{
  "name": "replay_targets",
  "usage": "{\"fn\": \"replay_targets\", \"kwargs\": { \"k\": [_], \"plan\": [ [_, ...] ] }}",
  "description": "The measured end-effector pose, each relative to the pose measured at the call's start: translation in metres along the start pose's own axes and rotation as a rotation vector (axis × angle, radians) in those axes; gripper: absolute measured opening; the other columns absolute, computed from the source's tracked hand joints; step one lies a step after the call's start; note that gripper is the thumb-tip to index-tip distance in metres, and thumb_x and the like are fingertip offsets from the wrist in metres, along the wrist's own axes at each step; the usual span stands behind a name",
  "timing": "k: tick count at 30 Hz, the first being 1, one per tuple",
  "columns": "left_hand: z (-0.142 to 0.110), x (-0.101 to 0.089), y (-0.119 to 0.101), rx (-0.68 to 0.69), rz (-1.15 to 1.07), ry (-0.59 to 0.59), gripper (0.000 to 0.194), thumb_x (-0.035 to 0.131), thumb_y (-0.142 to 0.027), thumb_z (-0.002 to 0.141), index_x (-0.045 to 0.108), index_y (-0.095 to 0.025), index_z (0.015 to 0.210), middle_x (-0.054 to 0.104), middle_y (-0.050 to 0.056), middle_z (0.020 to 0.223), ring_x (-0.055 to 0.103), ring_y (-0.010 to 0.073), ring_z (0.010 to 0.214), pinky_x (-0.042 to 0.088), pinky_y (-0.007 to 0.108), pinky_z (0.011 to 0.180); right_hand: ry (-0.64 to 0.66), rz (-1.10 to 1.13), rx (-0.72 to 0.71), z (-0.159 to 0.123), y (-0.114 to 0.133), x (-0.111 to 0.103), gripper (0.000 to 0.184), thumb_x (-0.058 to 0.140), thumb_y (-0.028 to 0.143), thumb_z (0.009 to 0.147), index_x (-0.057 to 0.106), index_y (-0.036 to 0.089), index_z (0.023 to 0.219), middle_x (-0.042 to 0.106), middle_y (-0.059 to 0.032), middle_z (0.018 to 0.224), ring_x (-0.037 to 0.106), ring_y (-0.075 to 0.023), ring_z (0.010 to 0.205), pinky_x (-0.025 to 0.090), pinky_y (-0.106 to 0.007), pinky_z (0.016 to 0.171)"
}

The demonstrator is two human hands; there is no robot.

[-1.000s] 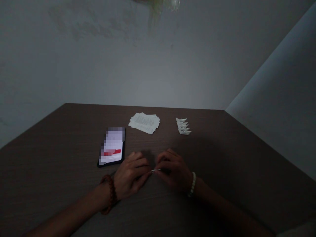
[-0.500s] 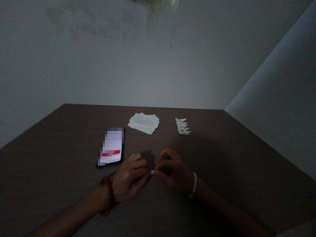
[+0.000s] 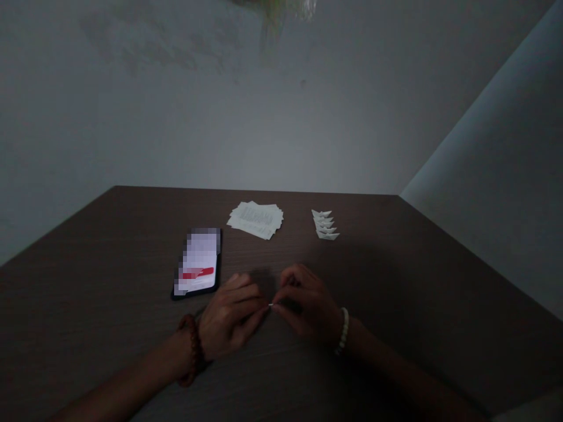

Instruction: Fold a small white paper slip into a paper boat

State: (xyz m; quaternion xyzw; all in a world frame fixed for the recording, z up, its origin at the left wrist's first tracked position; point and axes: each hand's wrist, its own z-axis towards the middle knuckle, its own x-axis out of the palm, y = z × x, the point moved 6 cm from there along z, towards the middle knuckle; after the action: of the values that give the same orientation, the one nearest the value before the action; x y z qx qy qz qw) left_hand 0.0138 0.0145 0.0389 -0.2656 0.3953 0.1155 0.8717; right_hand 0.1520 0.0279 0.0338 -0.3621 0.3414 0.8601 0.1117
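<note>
Between my two hands is a small folded piece of white paper, of which only a thin sliver shows. My left hand, with a brown beaded bracelet at the wrist, pinches its left end. The thumb and forefinger of my right hand close on its right end; that wrist wears a pale beaded bracelet. Most of the paper is hidden by the fingertips. Beyond my right hand stand several small folded paper boats in a tight row. A loose stack of printed paper sheets lies beyond my left hand.
A phone with its screen lit lies just left of and beyond my left hand. The brown wooden table meets a pale, stained wall at its far edge. Another wall surface slants along the right.
My right hand has shifted slightly left, nearer to the left fingertips. Less of the white paper shows between the fingers now. The phone, sheets and boats have stayed put.
</note>
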Motion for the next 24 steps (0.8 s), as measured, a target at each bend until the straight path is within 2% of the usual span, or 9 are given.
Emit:
{"fn": "replay_targets", "kwargs": {
  "k": [5, 12, 17, 24],
  "plan": [
    [0.001, -0.001, 0.000, -0.021, -0.014, 0.007, 0.016, 0.048, -0.012, 0.088, 0.064, -0.017, 0.085, 0.060, 0.005, 0.076, 0.047, 0.0179, 0.073, 0.036, 0.033, 0.066, 0.021, -0.007, -0.028, 0.002, 0.000, -0.003, 0.006, 0.063, 0.016, 0.079, 0.061, 0.020, 0.083, 0.052, -0.0039, 0.095, 0.050, -0.0170, 0.087, 0.042, -0.031, 0.078],
    [0.004, -0.001, 0.010, -0.146, -0.051, -0.010, 0.011, 0.056, -0.019, 0.085, 0.063, -0.017, 0.093, 0.062, 0.005, 0.084, 0.051, 0.0192, 0.080, 0.041, 0.034, 0.071, -0.099, 0.096, 0.055, 0.000, -0.012, -0.011, 0.003, 0.062, 0.018, 0.080, 0.062, 0.019, 0.083, 0.050, -0.0050, 0.092, 0.051, -0.0180, 0.088, 0.043, -0.031, 0.076],
    [0.003, 0.002, 0.011, -0.144, -0.066, -0.006, 0.009, 0.056, -0.019, 0.086, 0.065, -0.017, 0.088, 0.063, 0.004, 0.080, 0.052, 0.0188, 0.078, 0.040, 0.033, 0.070, -0.110, 0.194, 0.104, 0.001, -0.012, -0.012, 0.002, 0.064, 0.018, 0.080, 0.062, 0.019, 0.081, 0.049, -0.0042, 0.091, 0.052, -0.0175, 0.087, 0.044, -0.031, 0.076],
    [0.004, 0.002, 0.009, -0.101, -0.055, 0.040, 0.014, 0.052, -0.017, 0.088, 0.065, -0.017, 0.084, 0.063, 0.003, 0.075, 0.050, 0.0181, 0.076, 0.036, 0.034, 0.070, -0.053, 0.238, 0.146, 0.001, -0.014, -0.007, 0.003, 0.065, 0.016, 0.079, 0.063, 0.019, 0.080, 0.050, -0.0037, 0.092, 0.052, -0.0172, 0.088, 0.044, -0.031, 0.077]
  ]
}}
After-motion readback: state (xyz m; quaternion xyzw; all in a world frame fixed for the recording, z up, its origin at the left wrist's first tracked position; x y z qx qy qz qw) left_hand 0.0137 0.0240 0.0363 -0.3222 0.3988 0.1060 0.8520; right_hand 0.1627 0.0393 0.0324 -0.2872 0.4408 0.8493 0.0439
